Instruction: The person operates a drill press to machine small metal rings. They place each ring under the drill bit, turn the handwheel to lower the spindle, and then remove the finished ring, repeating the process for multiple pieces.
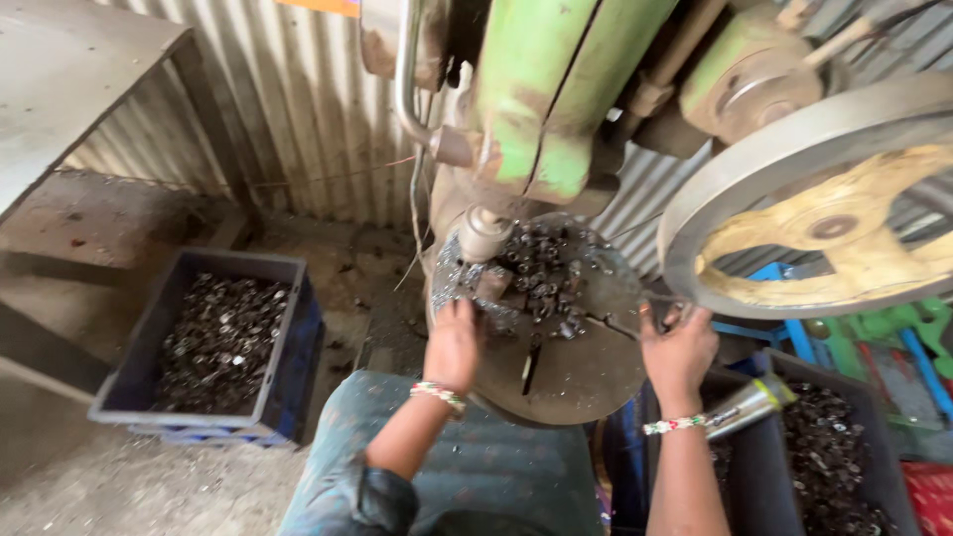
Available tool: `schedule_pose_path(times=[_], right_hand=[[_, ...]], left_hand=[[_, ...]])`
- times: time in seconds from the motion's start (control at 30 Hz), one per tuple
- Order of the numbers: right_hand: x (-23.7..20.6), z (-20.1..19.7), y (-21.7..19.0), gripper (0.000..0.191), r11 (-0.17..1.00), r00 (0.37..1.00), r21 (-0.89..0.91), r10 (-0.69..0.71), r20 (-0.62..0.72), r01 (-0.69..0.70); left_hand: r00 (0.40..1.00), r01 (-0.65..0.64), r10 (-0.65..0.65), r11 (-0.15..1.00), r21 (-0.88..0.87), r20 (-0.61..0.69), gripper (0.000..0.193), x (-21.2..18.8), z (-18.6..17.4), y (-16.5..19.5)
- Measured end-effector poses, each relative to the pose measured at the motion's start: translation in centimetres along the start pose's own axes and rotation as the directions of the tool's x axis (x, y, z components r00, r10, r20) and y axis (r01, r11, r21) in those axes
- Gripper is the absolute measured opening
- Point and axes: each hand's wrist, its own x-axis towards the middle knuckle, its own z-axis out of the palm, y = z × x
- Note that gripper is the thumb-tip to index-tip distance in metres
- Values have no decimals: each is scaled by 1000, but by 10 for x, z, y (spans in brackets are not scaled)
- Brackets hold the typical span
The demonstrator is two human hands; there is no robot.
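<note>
At lower left of the frame, a dark blue plastic crate (283,342) holds small dark metal rings; a second dark crate (874,417) at lower right holds more. The left hand (454,342) rests, fingers curled, on the heap of small metal parts (541,278) on the round grey steel press table (576,367) at centre. The right hand (678,347) touches the table's right edge; its grip cannot be told.

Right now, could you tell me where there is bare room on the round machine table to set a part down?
The near half of the round table is bare, between the left hand and the right hand. The far half, under the spindle, is crowded with small metal parts.
</note>
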Motion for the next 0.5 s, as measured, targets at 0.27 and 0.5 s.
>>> schedule_pose_path(times=[0.27,0.5], right_hand=[[4,-2,-4,52,1000,1000,6,-22,-10,23],[4,6,4,48,998,998,-58,-35,-48,32]], left_hand=[[821,371,-507,824,-429,-262,17,16,-29,-34],[740,244,-653,36,-969,162,9,52,-41,-42]])
